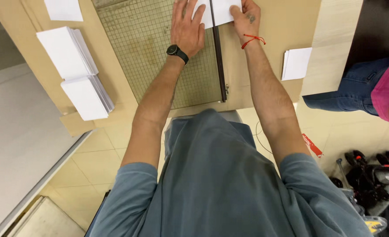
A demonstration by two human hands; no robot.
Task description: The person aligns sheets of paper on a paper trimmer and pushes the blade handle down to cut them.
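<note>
here both arms stretch fwd: left hand (pixel 187 27) flat, fingers spread, and right hand (pixel 245 16) pinching, both on white paper (pixel 222 11) across the paper cutter's blade arm (pixel 218 57).

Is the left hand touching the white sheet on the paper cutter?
Touching. The head view shows the left hand flat on the cutter board, its fingers overlapping the edge of the white sheet.

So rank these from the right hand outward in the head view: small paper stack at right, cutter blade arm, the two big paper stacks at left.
From the right hand:
1. cutter blade arm, just beside it on its left.
2. small paper stack, lower right on the table.
3. two big paper stacks, far left, beyond the left hand.
</note>
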